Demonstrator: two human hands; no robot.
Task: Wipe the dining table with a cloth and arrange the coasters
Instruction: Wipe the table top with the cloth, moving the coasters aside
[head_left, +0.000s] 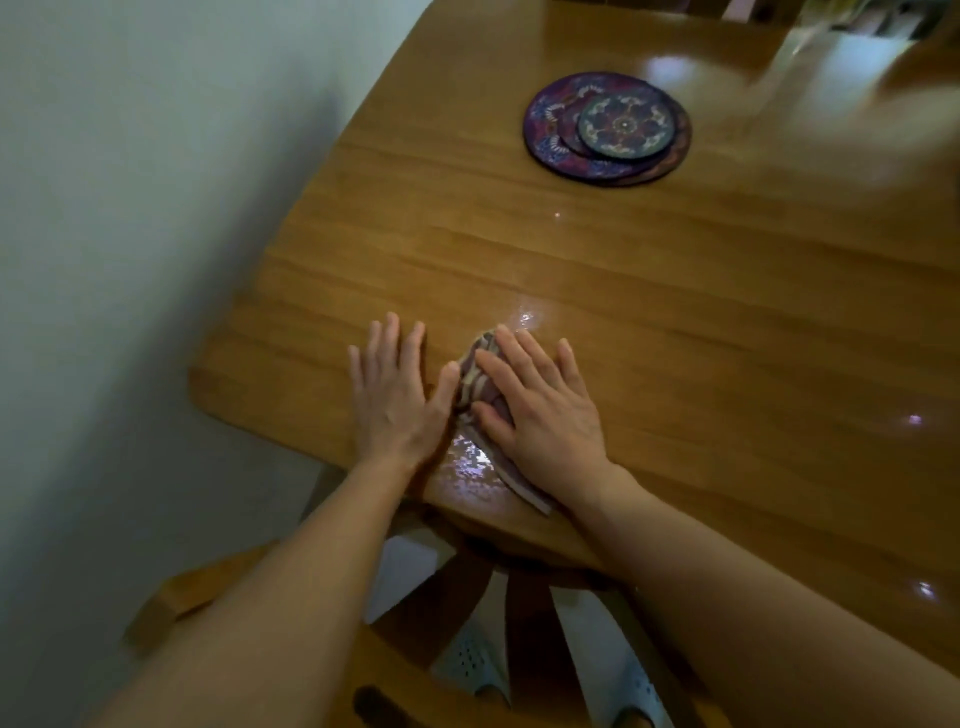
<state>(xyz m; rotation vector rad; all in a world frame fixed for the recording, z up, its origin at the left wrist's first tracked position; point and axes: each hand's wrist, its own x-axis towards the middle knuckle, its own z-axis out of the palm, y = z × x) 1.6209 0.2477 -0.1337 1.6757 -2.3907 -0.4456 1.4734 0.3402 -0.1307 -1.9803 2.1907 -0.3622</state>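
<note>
A striped purple and cream cloth (474, 376) lies bunched on the glossy wooden dining table (675, 312) near its front edge. My right hand (540, 410) lies flat on the cloth with straight fingers, pressing it down. Just left of the cloth, my left hand (397, 395) rests flat on the bare wood, fingers spread, its thumb touching the cloth. Farther back sits a stack of round purple patterned coasters (608, 127), a small one on top of larger ones, well beyond both hands.
A white wall (130, 208) runs along the table's left edge. A wooden chair (415, 670) stands under the front edge, with white slippers (472, 665) visible below. A wet shiny patch (467, 462) lies between my wrists. Blurred things sit at the far right.
</note>
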